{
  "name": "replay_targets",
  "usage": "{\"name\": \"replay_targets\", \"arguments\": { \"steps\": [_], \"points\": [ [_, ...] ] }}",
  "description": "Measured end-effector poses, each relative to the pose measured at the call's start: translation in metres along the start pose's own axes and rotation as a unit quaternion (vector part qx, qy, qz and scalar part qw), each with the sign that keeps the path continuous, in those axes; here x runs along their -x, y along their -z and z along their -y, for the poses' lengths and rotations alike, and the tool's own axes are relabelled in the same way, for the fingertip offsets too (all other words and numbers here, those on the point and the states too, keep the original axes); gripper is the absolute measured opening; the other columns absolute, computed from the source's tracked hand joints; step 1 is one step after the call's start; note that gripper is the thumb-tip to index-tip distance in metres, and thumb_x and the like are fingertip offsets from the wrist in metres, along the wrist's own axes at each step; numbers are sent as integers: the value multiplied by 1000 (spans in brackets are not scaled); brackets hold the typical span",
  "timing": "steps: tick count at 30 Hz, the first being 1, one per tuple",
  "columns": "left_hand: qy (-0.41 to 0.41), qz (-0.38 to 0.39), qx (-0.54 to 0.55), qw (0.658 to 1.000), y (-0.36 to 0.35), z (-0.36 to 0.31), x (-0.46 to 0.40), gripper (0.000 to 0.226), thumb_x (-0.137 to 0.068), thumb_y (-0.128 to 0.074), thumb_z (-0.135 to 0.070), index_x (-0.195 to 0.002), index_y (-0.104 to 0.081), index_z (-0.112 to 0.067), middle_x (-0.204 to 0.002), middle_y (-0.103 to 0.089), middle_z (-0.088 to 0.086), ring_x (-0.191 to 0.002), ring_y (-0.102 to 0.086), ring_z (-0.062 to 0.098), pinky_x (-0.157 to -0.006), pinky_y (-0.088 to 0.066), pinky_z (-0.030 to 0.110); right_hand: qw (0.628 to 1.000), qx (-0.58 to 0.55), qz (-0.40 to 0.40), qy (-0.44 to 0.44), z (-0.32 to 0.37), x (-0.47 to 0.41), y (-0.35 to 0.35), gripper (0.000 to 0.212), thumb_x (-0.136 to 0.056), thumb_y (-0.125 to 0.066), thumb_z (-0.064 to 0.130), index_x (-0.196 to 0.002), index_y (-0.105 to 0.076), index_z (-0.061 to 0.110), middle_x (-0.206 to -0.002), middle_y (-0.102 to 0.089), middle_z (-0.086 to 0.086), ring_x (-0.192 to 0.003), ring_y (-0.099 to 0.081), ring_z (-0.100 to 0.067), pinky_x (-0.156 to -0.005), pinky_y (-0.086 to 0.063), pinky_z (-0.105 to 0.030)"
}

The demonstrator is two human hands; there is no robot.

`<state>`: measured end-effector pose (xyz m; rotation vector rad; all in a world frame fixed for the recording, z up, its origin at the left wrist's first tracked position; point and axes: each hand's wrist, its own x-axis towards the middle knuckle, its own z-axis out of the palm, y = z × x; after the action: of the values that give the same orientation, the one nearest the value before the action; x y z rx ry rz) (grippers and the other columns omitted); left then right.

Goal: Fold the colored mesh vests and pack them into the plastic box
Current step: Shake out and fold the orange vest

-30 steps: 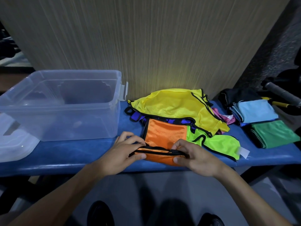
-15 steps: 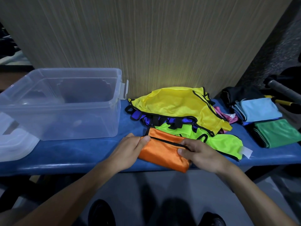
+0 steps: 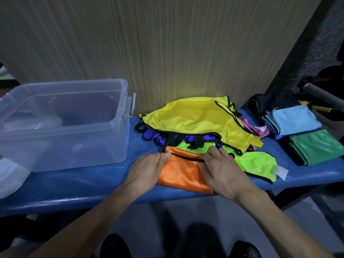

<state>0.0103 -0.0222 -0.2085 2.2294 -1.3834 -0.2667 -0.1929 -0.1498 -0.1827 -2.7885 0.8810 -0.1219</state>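
A folded orange mesh vest (image 3: 182,174) lies near the front edge of the blue bench (image 3: 74,185). My left hand (image 3: 147,170) pinches its left end, thumb on top of the corner. My right hand (image 3: 221,170) presses flat on its right half, fingers reaching over the black-trimmed far edge. Behind it lies a loose pile: a yellow vest (image 3: 195,121) on top, a purple vest (image 3: 150,135) under it, a lime vest (image 3: 256,162) spreading right, a bit of pink fabric (image 3: 249,125). The clear plastic box (image 3: 74,142) stands open at left, nothing inside.
The box's lid (image 3: 11,175) lies at the far left. Folded light blue (image 3: 294,120), green (image 3: 316,148) and black (image 3: 270,103) cloths sit at the bench's right end. A wood-grain panel (image 3: 167,53) rises right behind the bench.
The near half of the orange vest was folded away over the far half, leaving a compact bundle. Both hands followed the fold and now rest on top of it.
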Motion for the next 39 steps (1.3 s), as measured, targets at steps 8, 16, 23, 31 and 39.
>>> {"name": "replay_targets", "arguments": {
  "steps": [8,16,23,31,39],
  "points": [
    [-117,-115,119,979,-9,12,20,33,-103,-34,-56,-73,-38,-44,-75,-45,-13,-79,-51,2,-70,-36,13,990,-135,25,19,-6,3,9,18,-107,-45,36,-111,-56,22,-102,-59,8,-99,-49,-14,-88,-38,-31],
    [-126,-149,70,978,-15,22,51,56,-103,-31,-65,-79,-54,-20,-65,-52,-12,-67,-51,6,-61,-36,13,983,-181,-5,25,-5,12,-1,13,-105,-52,32,-114,-58,25,-96,-56,18,-83,-52,-1,-69,-36,-12],
    [-29,-112,67,991,-4,8,40,54,-102,-44,-57,-59,-30,-27,-50,-41,-8,-51,-44,8,-51,-30,19,982,-179,-15,-54,5,8,-8,23,-107,-47,32,-116,-57,14,-95,-62,1,-86,-57,-18,-71,-38,-33],
    [7,-2,29,1000,14,-1,22,48,-104,-45,-49,-67,-36,-21,-58,-41,-3,-59,-44,19,-58,-27,38,994,-65,-30,-83,14,6,-13,27,-107,-40,40,-121,-53,21,-114,-53,3,-101,-59,-22,-87,-50,-42],
    [38,26,-128,991,15,-18,22,27,-110,-24,-40,-101,-42,-21,-77,-56,-2,-76,-56,25,-69,-40,41,990,-48,-79,-106,16,3,-24,32,-104,-35,36,-115,-62,23,-108,-52,3,-102,-55,-24,-88,-45,-41]
  ]
}}
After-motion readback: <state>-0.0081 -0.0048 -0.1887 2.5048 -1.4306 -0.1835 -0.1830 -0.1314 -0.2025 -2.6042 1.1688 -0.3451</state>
